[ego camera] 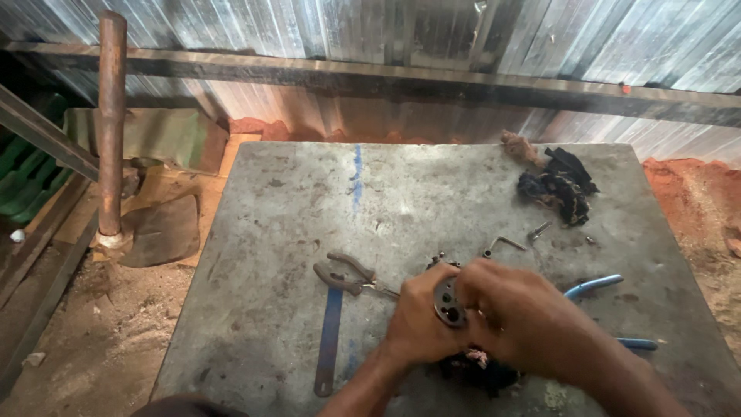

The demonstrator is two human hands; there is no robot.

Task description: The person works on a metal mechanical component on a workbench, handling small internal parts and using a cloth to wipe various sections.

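Observation:
Both my hands meet over the near middle of a grey metal table [285, 201]. My left hand [417, 320] grips a small round dark metal part with holes [448, 301] from the left. My right hand [521, 313] closes over the same part from the right and hides much of it. A dark rag [478, 371] lies under my hands. Brown-handled pliers [346, 274] rest just left of my left hand.
Blue-handled pliers [598, 286] lie right of my hands. A bent hex key [503, 245], a small bolt [539, 230] and a dark cloth bundle [559, 185] sit further back. A rusty pipe [111, 116] stands left. Corrugated sheet wall [386, 31] is behind. Sandy ground surrounds the table.

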